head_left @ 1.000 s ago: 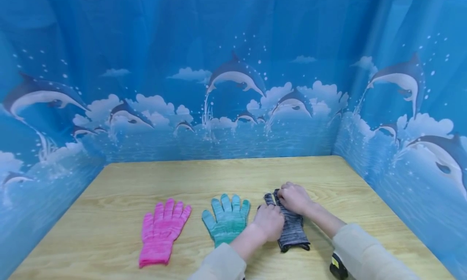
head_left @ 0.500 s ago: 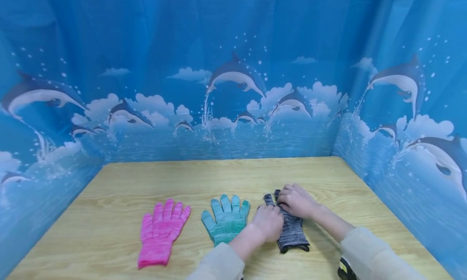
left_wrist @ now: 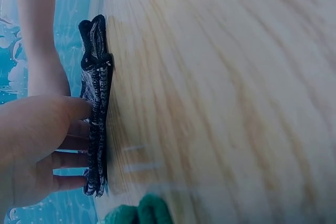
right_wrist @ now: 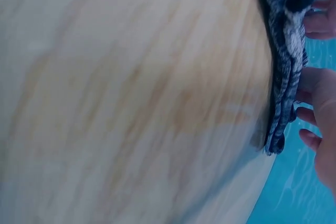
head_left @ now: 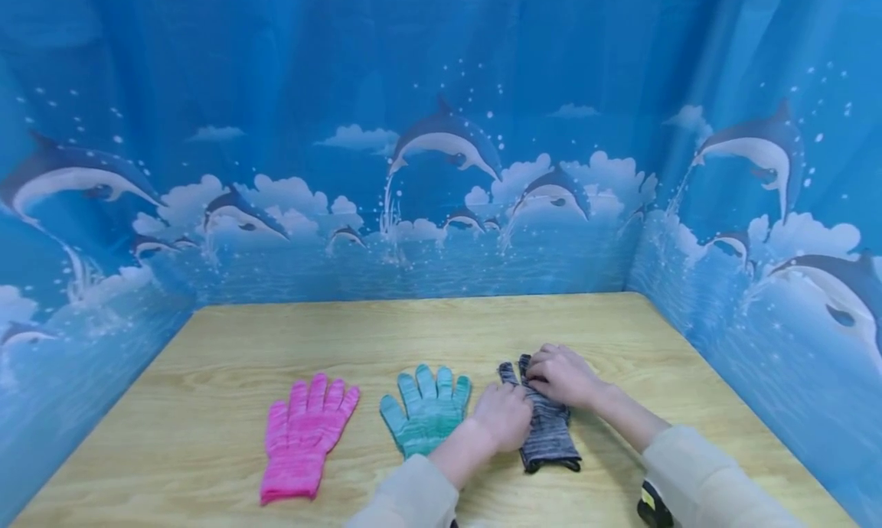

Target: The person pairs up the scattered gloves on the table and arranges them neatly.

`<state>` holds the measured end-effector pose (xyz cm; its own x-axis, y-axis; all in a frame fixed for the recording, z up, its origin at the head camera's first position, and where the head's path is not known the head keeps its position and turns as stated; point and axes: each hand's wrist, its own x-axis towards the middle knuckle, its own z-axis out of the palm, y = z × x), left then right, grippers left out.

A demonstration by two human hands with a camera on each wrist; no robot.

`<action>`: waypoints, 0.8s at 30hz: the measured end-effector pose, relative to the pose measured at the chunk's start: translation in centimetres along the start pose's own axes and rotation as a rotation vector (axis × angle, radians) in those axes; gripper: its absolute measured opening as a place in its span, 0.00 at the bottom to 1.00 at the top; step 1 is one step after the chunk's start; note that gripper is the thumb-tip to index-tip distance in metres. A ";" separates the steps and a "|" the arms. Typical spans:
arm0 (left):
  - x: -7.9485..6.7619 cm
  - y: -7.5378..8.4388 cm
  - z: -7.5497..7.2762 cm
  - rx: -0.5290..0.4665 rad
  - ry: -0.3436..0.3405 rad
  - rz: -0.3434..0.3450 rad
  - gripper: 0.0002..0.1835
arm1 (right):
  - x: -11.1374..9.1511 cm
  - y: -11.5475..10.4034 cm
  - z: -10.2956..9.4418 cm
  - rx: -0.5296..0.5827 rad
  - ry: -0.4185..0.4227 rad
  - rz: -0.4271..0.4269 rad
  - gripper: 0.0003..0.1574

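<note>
A dark grey-and-black knit glove (head_left: 550, 432) lies flat on the wooden table, fingers pointing away and cuff toward me. My left hand (head_left: 505, 415) rests on its left side, covering part of its fingers; the left wrist view shows the thumb and spread fingertips (left_wrist: 73, 160) against its upper face. My right hand (head_left: 563, 376) touches the glove's upper right, its fingers loosely bent. In the right wrist view the knit glove (right_wrist: 283, 61) lies under that hand. A green knit glove (head_left: 430, 421) lies just left, its lower part behind my left forearm.
A pink knit glove (head_left: 303, 440) lies spread out on the left of the wooden table (head_left: 331, 329). Blue curtains (head_left: 310, 130) printed with dolphins and clouds enclose the back and sides. A black strap (head_left: 653, 505) with a yellow patch shows beneath the right sleeve.
My right hand's fingers have loosened from a tighter curl and its wrist has shifted slightly right. The left hand has barely moved. All three gloves keep their places.
</note>
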<state>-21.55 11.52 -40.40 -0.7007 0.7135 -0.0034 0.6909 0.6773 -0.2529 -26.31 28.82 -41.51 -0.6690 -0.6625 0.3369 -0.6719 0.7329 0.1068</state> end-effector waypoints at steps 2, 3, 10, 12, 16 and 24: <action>0.0 -0.1 -0.1 0.006 0.009 0.006 0.18 | -0.2 0.1 -0.1 -0.010 0.011 -0.023 0.05; 0.0 -0.1 -0.1 0.006 0.009 0.009 0.18 | -0.3 0.2 -0.1 -0.014 0.015 -0.035 0.05; 0.4 -1.1 -0.8 -0.041 0.038 0.047 0.17 | -0.7 0.3 -0.4 0.031 0.017 -0.023 0.06; 1.0 -1.5 -0.8 -0.052 0.070 0.040 0.15 | -0.8 0.4 -0.6 0.047 0.037 0.017 0.06; 2.4 -2.0 -0.6 -0.057 0.104 0.000 0.12 | -1.0 0.7 -0.9 0.051 0.097 0.115 0.06; 4.3 -1.5 0.1 -0.135 0.034 -0.107 0.11 | -0.9 0.9 -0.9 0.047 0.024 0.337 0.06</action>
<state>-25.63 13.51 -40.15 -0.7665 0.6403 0.0498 0.6321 0.7659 -0.1180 -26.04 30.21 -40.88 -0.8484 -0.3803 0.3683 -0.4288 0.9016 -0.0569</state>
